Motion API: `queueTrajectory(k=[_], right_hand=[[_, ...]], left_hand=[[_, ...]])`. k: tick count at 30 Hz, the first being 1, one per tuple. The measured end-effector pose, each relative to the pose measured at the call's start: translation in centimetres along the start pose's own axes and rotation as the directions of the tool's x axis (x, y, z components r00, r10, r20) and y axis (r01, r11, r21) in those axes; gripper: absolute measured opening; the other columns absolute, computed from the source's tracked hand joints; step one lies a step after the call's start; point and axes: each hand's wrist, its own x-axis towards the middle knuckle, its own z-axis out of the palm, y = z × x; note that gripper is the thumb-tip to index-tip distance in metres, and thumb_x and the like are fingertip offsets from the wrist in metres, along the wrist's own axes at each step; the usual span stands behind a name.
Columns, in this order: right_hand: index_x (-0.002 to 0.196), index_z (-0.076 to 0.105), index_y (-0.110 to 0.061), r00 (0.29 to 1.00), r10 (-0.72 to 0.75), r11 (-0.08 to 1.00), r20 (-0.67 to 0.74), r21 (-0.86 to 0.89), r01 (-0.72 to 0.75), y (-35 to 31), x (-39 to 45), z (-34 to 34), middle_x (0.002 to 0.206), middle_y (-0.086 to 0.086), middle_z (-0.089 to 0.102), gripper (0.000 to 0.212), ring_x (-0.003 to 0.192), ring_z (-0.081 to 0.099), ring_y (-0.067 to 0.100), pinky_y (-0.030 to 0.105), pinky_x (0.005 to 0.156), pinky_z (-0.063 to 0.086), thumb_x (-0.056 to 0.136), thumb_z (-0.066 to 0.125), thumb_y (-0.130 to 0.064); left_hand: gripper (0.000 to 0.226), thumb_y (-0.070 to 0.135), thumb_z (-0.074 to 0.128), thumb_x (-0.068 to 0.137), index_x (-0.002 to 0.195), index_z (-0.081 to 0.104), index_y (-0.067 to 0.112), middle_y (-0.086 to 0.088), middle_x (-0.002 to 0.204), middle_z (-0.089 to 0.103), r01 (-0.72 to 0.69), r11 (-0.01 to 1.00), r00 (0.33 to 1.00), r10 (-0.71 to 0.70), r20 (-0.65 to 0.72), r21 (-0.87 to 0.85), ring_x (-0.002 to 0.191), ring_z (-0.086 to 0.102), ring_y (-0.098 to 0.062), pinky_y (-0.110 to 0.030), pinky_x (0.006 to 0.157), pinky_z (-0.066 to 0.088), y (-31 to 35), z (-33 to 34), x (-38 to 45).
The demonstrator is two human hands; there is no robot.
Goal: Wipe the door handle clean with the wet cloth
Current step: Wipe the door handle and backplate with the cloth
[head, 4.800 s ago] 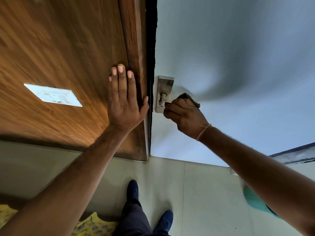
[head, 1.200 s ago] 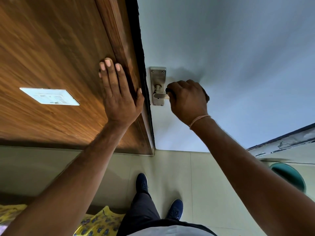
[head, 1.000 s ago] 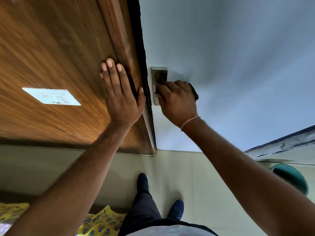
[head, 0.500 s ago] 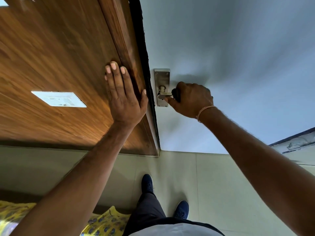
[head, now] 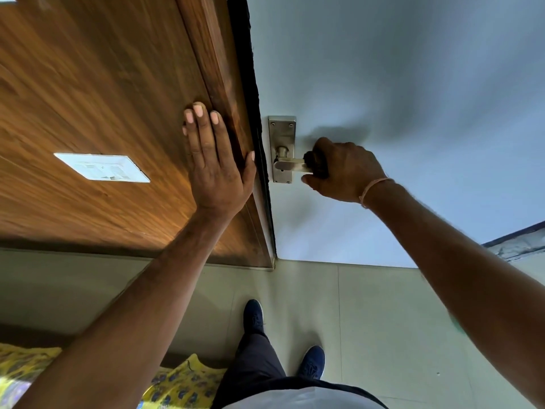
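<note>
Status: our right hand (head: pixel 343 169) is fisted around the outer part of the door handle (head: pixel 290 166), dark wet cloth (head: pixel 317 165) bunched between palm and lever. Only a small wad of cloth shows at the fist's 9 o'clock edge; the rest is hidden. The handle sits at frame centre, on its steel backplate (head: pixel 281 149), on the pale door (head: pixel 413 84), just at 3 o'clock of the wooden frame (head: pixel 224 69).

What changed: a second ago our right hand was up on the backplate, covering the lever root. Half a second ago it had pulled out along the lever, and now it sits a bit further toward the tip, so the root, spindle and backplate are all exposed. Before that the fist was on the lever too. We read this as back-and-forth rubbing: plate, then lever.

Our left hand (head: pixel 216 160) is flat and spread on the wooden frame at 9 o'clock of the handle, holding nothing. It has not shifted in any frame; it braces us.

Meaning for the task: plate and lever have both had passes, so we judge the wipe well along, not provably done. Cleanliness can't be read from here. Lever underside and spindle neck are likely the leftovers. Risk: pressing the lever down and unlatching the door mid-wipe.
</note>
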Motion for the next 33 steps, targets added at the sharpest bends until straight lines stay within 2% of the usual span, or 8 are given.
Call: queueTrajectory(k=[5, 8, 13, 17, 20, 23, 27, 33], right_hand=[[0.11, 0.062, -0.02, 0.998, -0.03, 0.999, -0.059, -0.033, 0.028, -3.4, 1.0, 0.8, 0.104, 0.007, 0.076, 0.05, 0.095, 0.072, 0.036, 0.038, 0.076, 0.053, 0.087, 0.068, -0.064], [0.108, 0.065, -0.021, 0.996, -0.043, 0.998, -0.081, 0.037, 0.046, -3.5, 1.0, 0.8, 0.105, 0.004, 0.075, 0.044, 0.096, 0.071, 0.034, 0.037, 0.077, 0.053, 0.088, 0.068, -0.061], [0.108, 0.067, -0.025, 0.996, 0.087, 0.995, 0.016, 0.037, -0.088, -0.2, 0.8, 0.4, 0.106, 0.004, 0.074, 0.06, 0.102, 0.069, 0.033, 0.035, 0.079, 0.051, 0.076, 0.074, -0.076], [0.095, 0.069, -0.026, 0.992, 0.1, 0.995, 0.081, 0.014, -0.102, -1.8, 2.3, 0.2, 0.088, 0.001, 0.067, 0.066, 0.094, 0.069, 0.029, 0.032, 0.073, 0.048, 0.07, 0.07, -0.087], [0.09, 0.066, -0.025, 0.994, 0.076, 0.997, 0.084, 0.014, -0.077, -2.5, 2.4, 0.1, 0.088, 0.002, 0.068, 0.063, 0.092, 0.069, 0.029, 0.032, 0.074, 0.049, 0.071, 0.071, -0.085], [0.103, 0.069, -0.023, 0.99, 0.097, 0.995, 0.104, 0.019, -0.099, -1.5, 1.6, -0.1, 0.091, 0.001, 0.064, 0.065, 0.097, 0.067, 0.029, 0.033, 0.078, 0.049, 0.073, 0.074, -0.081], [0.096, 0.065, -0.024, 0.982, 0.13, 0.991, 0.139, -0.017, -0.129, -2.0, 2.1, -0.4, 0.095, 0.005, 0.068, 0.062, 0.098, 0.068, 0.031, 0.035, 0.078, 0.051, 0.071, 0.077, -0.08], [0.106, 0.07, -0.025, 0.985, 0.139, 0.99, 0.105, 0.006, -0.14, -3.1, 2.1, 0.1, 0.102, 0.004, 0.074, 0.065, 0.098, 0.07, 0.029, 0.034, 0.078, 0.051, 0.072, 0.076, -0.08]], left_hand=[[0.09, 0.035, 0.082, 0.094, 0.153, 0.036, -0.015, -0.042, 0.155, 0.043, 0.012, 1.0, 1.0, -0.012, -0.012, 0.001, 0.15, 0.032, -0.053, -0.054, 0.133, 0.024, 0.3, 0.0, 0.2], [0.093, 0.038, 0.083, 0.093, 0.153, 0.036, -0.014, -0.041, 0.155, 0.044, 0.007, 1.0, 1.0, -0.007, -0.017, 0.003, 0.15, 0.033, -0.052, -0.055, 0.132, 0.028, 0.1, 0.0, 0.0], [0.093, 0.041, 0.084, 0.092, 0.153, 0.038, -0.012, -0.039, 0.154, 0.046, 0.003, 1.0, 1.0, -0.003, -0.018, 0.007, 0.15, 0.034, -0.05, -0.06, 0.126, 0.038, 0.0, 0.0, 0.0], [0.095, 0.042, 0.085, 0.092, 0.154, 0.037, -0.012, -0.039, 0.155, 0.046, 0.018, 1.0, 1.0, -0.018, -0.024, 0.025, 0.15, 0.035, -0.051, -0.058, 0.129, 0.034, 0.2, 0.2, 0.0], [0.098, 0.047, 0.084, 0.092, 0.154, 0.037, -0.012, -0.039, 0.154, 0.047, 0.006, 0.999, 1.0, -0.005, -0.031, 0.041, 0.149, 0.035, -0.05, -0.056, 0.129, 0.033, 0.0, 0.3, 0.0], [0.1, 0.051, 0.084, 0.091, 0.154, 0.037, -0.011, -0.038, 0.153, 0.048, -0.004, 0.999, 0.999, 0.005, -0.039, 0.045, 0.149, 0.036, -0.049, -0.057, 0.128, 0.035, -0.2, 0.3, -0.1], [0.099, 0.051, 0.084, 0.091, 0.153, 0.039, -0.011, -0.038, 0.154, 0.048, 0.004, 0.999, 0.999, -0.003, -0.032, 0.054, 0.149, 0.037, -0.05, -0.058, 0.126, 0.039, -0.1, 0.2, 0.0], [0.096, 0.052, 0.081, 0.094, 0.153, 0.04, -0.011, -0.037, 0.154, 0.048, -0.001, 0.999, 1.0, 0.002, -0.023, 0.051, 0.15, 0.036, -0.049, -0.058, 0.126, 0.039, -0.2, 0.1, -0.1]])
